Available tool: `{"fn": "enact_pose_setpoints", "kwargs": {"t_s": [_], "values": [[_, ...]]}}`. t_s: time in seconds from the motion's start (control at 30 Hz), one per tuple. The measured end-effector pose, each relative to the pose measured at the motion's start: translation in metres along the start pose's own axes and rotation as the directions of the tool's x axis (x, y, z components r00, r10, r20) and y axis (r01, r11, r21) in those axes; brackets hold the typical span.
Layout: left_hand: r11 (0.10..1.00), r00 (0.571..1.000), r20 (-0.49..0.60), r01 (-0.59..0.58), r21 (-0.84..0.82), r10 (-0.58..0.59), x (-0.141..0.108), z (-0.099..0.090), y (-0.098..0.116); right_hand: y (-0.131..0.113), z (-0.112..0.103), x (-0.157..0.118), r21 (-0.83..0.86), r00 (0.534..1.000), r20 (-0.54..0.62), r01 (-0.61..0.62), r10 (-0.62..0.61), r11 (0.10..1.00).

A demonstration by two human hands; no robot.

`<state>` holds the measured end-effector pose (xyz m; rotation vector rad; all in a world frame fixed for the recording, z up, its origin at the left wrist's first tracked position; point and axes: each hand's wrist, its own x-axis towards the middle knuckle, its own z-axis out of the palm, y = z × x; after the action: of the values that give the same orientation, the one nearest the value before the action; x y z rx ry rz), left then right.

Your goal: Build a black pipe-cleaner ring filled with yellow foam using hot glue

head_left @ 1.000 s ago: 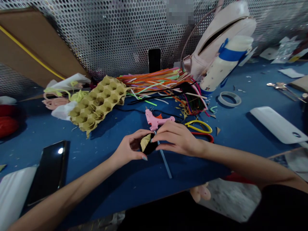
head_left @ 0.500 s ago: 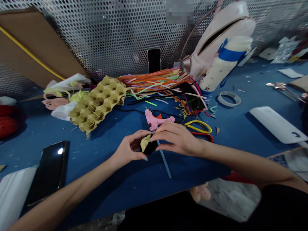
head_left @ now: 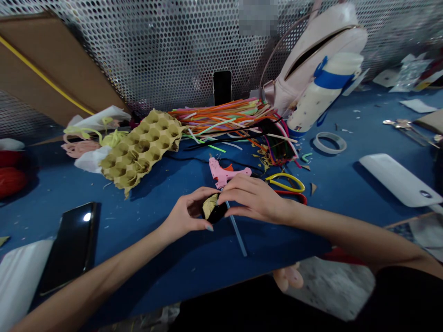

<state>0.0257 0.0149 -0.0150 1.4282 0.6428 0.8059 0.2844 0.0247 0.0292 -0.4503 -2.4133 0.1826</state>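
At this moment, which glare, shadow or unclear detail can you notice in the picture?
Head view: a bright glare spot on the left-side phone; head view: deep shadow on the blue table near the left forearm; head view: the black piece between left hand and right hand shows little surface detail.

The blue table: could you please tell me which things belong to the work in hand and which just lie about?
Likely part of it:
black-and-tan piece, between left hand and right hand
pink glue gun
perhaps egg tray, coloured stems

Likely lying about:
phone at left
bottle
grey ring
pale bag
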Motion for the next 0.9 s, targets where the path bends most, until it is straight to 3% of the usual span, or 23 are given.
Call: {"fn": "enact_pose_setpoints", "kwargs": {"t_s": [0.9], "values": [[1.000, 0.999, -0.024, -0.023, -0.021, 0.022, -0.0010, 0.0046, -0.0023, -0.0005, 0.0003, 0.0013, -0.004, 1.000, -0.010, 0.011, -0.011, 1.000]]}}
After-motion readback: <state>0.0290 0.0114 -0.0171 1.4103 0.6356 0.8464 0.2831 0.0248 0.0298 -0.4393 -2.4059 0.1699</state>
